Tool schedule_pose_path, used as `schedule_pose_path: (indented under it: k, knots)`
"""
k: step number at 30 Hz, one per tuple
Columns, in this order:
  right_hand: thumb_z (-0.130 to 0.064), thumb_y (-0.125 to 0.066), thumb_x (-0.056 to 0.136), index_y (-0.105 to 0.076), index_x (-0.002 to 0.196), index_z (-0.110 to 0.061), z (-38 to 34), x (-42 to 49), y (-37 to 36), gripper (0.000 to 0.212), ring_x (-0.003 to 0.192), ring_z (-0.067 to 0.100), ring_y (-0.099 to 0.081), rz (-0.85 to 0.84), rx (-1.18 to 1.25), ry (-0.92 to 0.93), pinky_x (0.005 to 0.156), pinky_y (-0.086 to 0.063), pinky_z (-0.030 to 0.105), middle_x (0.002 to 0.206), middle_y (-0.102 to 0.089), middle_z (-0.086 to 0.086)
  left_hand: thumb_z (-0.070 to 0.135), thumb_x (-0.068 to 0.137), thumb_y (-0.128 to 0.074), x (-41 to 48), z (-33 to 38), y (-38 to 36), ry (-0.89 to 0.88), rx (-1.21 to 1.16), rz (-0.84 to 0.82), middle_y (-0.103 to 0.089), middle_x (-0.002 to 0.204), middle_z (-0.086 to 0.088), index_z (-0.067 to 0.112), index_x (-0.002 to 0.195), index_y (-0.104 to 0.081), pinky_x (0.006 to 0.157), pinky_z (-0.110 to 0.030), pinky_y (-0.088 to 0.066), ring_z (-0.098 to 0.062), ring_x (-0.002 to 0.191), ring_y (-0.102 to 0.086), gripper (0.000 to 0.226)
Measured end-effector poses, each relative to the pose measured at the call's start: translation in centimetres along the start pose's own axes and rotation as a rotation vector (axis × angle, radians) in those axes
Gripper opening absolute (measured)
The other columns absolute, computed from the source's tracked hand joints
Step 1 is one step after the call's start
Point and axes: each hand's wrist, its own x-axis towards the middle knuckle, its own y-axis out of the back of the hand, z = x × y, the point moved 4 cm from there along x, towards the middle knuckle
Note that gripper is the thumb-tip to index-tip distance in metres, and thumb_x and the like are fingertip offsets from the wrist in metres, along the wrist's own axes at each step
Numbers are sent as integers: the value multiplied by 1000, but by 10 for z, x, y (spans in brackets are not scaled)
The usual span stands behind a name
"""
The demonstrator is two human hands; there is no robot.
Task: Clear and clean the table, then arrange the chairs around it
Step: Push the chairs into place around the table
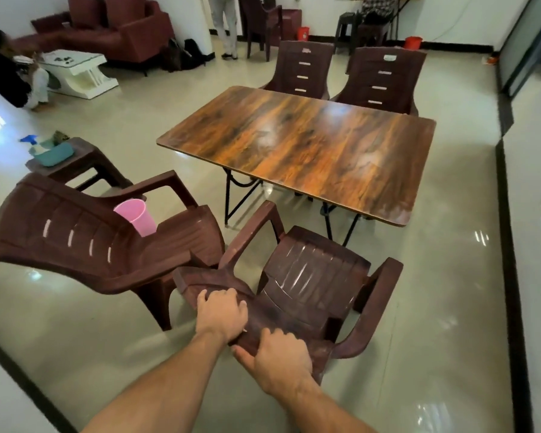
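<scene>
A brown plastic armchair stands just in front of me, facing the wooden table. My left hand and my right hand both grip the top edge of its backrest. The table's glossy top is bare. A second brown armchair stands to the left, turned sideways, with a pink bucket behind it. Two more brown chairs are pushed in at the table's far side.
A low brown stool at the left carries a teal tub and a blue spray bottle. Further back are a maroon sofa, a white coffee table, a crouching person, a standing person and red buckets.
</scene>
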Motion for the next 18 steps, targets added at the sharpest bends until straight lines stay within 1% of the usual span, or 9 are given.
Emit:
schedule_pose_path:
  k: [2, 4, 6, 9, 13, 15, 18]
  knots:
    - [-90, -22, 77, -61, 111, -18, 3, 5, 4, 89, 103, 31, -61, 46, -2, 15, 86, -43, 44, 111, -66, 8, 51, 97, -32, 7, 2, 0, -44, 63, -53, -73, 110, 1, 22, 112, -66, 115, -46, -24, -18, 113, -62, 47]
    - [-90, -22, 75, -62, 110, -19, 7, 8, 9, 88, 103, 29, -60, 99, -24, 17, 90, -41, 43, 109, -66, 6, 55, 97, -25, 9, 6, -1, -129, 115, -118, -75, 106, -1, 21, 107, -70, 108, -44, -28, -20, 110, -65, 57]
    - [-91, -20, 75, -62, 111, -20, 8, 6, 10, 90, 104, 28, -58, 128, -66, 1, 93, -40, 44, 110, -66, 5, 57, 99, -23, 10, 7, 2, -227, 161, -167, -75, 112, -4, 19, 108, -72, 103, -43, -33, -24, 113, -64, 63]
    - [-94, -15, 73, -64, 110, -21, 5, -4, 8, 95, 104, 26, -58, 163, -86, -83, 95, -40, 43, 110, -66, 4, 60, 102, -23, 8, 4, 5, -355, 220, -219, -71, 121, -8, 16, 115, -70, 99, -40, -37, -29, 117, -63, 66]
    - [-97, -15, 70, -60, 120, -23, -9, -13, -7, 100, 118, 24, -55, 154, 3, -268, 92, -48, 40, 127, -60, 4, 61, 102, -24, 2, -10, 9, -501, 224, -169, -73, 115, -8, 15, 108, -72, 94, -41, -39, -29, 111, -65, 67]
    - [-98, -14, 69, -59, 124, -23, -24, -16, -16, 103, 118, 28, -56, 126, 4, -329, 91, -48, 41, 134, -55, 8, 61, 101, -25, 2, -21, 8, -545, 223, -153, -73, 113, -8, 14, 106, -72, 95, -42, -39, -29, 111, -65, 66]
    - [-96, -17, 71, -58, 127, -21, -51, -22, -30, 102, 117, 31, -55, 77, 29, -404, 91, -47, 43, 136, -53, 11, 60, 99, -27, 2, -39, 7, -619, 250, -125, -74, 109, -7, 15, 103, -72, 96, -43, -39, -28, 109, -65, 64]
